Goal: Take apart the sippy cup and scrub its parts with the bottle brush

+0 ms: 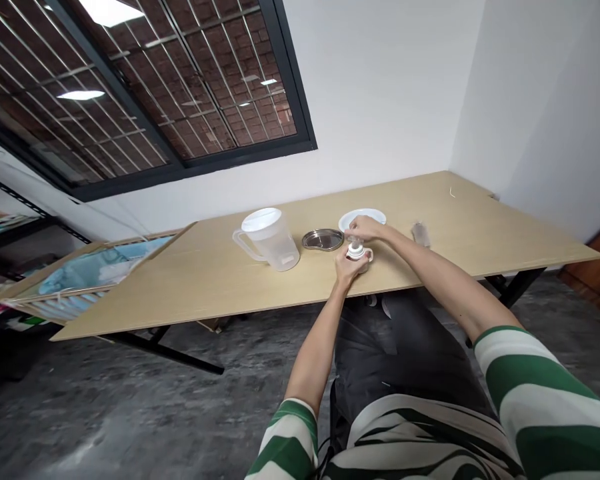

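Near the table's front edge, my left hand (pixel 349 266) is wrapped round a small white bottle (pixel 356 250) with a side handle. Just above the bottle's top, my right hand (pixel 364 228) is closed on a small clear piece (pixel 354 241), too small to name. A white plate (pixel 375 215) lies behind my right hand and is partly hidden by it. To the left of my hands sits a shiny metal tray (pixel 323 239). Farther left, a translucent pitcher (pixel 275 243) with a white lid stands upright, its handle toward the left.
A small clear packet or container (pixel 421 234) lies on the wooden table (pixel 205 267) right of my right forearm. A thin white strip (pixel 452 193) is at the far right. At the left stands a crib-like wooden box (pixel 100 267) with blue cloth. A barred window is behind.
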Demonstrator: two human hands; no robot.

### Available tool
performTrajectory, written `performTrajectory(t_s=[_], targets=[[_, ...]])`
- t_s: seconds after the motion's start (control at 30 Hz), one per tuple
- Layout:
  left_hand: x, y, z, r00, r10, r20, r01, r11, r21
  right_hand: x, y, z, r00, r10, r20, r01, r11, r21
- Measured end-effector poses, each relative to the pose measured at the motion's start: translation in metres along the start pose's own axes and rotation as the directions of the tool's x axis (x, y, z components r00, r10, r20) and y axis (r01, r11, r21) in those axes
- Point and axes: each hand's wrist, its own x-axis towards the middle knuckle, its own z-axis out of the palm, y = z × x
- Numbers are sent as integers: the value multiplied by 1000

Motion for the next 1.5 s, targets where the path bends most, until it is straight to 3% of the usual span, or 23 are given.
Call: performTrajectory(t_s=[0.13,0.3,0.5,0.7,0.8,0.97,1.2,1.37,1.5], targets=[[-2,1,1,999,53,6,-53,999,4,0,16,-16,991,58,-118,-47,995,93],[-2,-1,0,997,81,-12,-81,997,-1,-5,38,-26,970,158,-184,-105,958,268],[1,-3,-3,987,133,-92,-130,991,40,-3,58,-6,933,287,-219,-202,918,341],[1,-6,-5,984,134,-121,-129,990,51,19,59,18,887,359,-291,-253,904,344],[-2,-7,-5,990,85,-115,-87,996,-17,27,52,28,882,375,-286,-268,898,349],[-3,-8,-4,994,56,-99,-60,998,-32,34,37,34,917,293,-271,-221,938,268],[-4,-9,-4,993,58,-105,-64,996,-55,49,41,32,899,417,-133,-415,909,44],[-4,-10,-4,994,60,-94,-66,996,-65,57,39,38,878,478,22,-476,877,-68],[-4,-11,-4,995,40,-96,-47,997,-65,57,36,32,877,480,19,-478,876,-59]])
